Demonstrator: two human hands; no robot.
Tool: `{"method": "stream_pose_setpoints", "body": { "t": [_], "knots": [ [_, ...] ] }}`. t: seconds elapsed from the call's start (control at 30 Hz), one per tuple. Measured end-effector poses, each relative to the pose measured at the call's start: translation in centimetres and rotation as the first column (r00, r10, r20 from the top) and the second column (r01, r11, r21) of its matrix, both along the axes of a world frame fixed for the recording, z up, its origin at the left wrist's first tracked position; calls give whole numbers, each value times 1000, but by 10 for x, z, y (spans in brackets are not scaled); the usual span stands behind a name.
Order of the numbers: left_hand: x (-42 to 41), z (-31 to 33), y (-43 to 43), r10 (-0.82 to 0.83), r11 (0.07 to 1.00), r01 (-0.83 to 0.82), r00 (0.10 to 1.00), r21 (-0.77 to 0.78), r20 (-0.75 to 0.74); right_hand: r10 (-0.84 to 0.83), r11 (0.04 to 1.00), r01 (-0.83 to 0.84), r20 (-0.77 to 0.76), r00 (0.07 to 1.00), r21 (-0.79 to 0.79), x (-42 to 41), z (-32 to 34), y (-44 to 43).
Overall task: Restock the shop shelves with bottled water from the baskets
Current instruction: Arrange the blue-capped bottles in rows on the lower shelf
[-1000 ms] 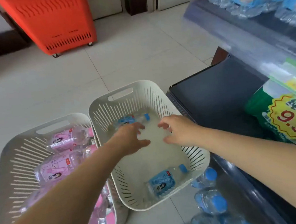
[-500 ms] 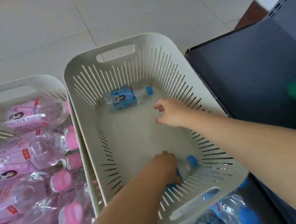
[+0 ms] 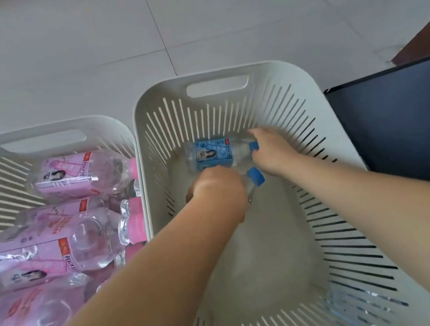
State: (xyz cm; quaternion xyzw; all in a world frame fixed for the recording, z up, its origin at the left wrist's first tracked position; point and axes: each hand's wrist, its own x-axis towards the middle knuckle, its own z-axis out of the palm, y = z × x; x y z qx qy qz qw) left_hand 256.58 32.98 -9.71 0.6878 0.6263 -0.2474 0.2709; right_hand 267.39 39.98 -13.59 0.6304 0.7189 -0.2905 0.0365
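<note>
A clear blue-labelled bottle (image 3: 211, 154) lay on its side at the far end of the white slotted right basket (image 3: 225, 73), its blue cap pointing right and pinched by the right hand (image 3: 271, 151). Just nearer, the left hand (image 3: 217, 193) gripped a second bottle (image 3: 255, 177), its blue cap tilted up and right. Pink-labelled bottles (image 3: 77, 174) lay heaped in the left basket (image 3: 114, 120), caps rightward.

Inside the white basket (image 3: 215, 75), left hand (image 3: 218, 190) grips near bottle (image 3: 254, 178); right hand (image 3: 271, 151) grips far bottle (image 3: 209, 155) at its neck.
</note>
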Motion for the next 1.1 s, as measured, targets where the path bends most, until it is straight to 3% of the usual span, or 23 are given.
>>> {"method": "stream_pose_setpoints", "body": {
  "t": [0.13,0.33,0.43,0.57,0.7,0.8,0.9,0.97,1.1],
  "knots": [
    [-9,10,-3,-98,991,100,995,93,-17,84,987,-74,61,995,-142,-8,-14,11],
    [-19,20,-10,82,990,-97,987,103,139,231,958,-183,219,948,-219,3,-32,-11],
    [-25,30,-13,159,965,-194,968,177,193,195,954,-140,193,962,-267,9,-42,-25],
    [-32,38,-17,248,905,-320,932,281,262,220,938,-120,290,931,-327,14,-24,-45],
    [-38,41,-23,326,825,-452,870,338,369,248,950,-176,282,927,-259,20,1,-61],
    [-37,41,-30,323,728,-554,797,404,510,230,973,-228,213,949,-36,16,33,-63],
    [-35,42,-38,314,626,-655,708,423,632,298,933,-334,234,925,132,9,69,-60],
    [-34,41,-40,314,575,-703,661,418,681,377,890,-434,307,874,142,8,82,-60],
    [-37,36,-40,351,498,-779,584,382,732,522,825,-565,378,764,2,15,76,-69]
  ]
}}
